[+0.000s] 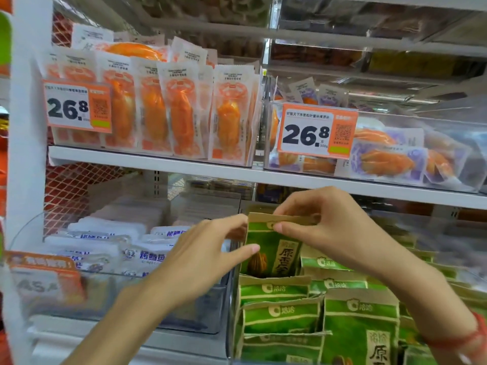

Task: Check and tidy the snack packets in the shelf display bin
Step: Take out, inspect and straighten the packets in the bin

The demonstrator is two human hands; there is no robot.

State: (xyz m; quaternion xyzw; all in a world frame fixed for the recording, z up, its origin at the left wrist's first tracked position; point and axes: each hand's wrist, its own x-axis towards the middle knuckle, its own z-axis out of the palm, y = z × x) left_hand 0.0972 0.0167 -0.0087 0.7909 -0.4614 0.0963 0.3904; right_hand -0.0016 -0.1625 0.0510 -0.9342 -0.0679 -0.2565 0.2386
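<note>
A green and tan snack packet (271, 251) stands upright at the back left of a clear display bin (232, 299) on the lower shelf. My right hand (324, 222) pinches the packet's tan top edge between thumb and fingers. My left hand (208, 248) holds the packet's left edge, thumb on the front and fingers behind the top corner. In front of it, several more green packets (361, 327) of the same kind stand and lie in rows inside the bin.
Left of the green packets sits a clear bin of white and blue packets (110, 248) with an orange price tag (44, 275). The shelf above carries bins of orange packets (179, 114) and purple packets (390, 159), each with a 26.8 price card (316, 130). A white upright (26, 127) borders the left.
</note>
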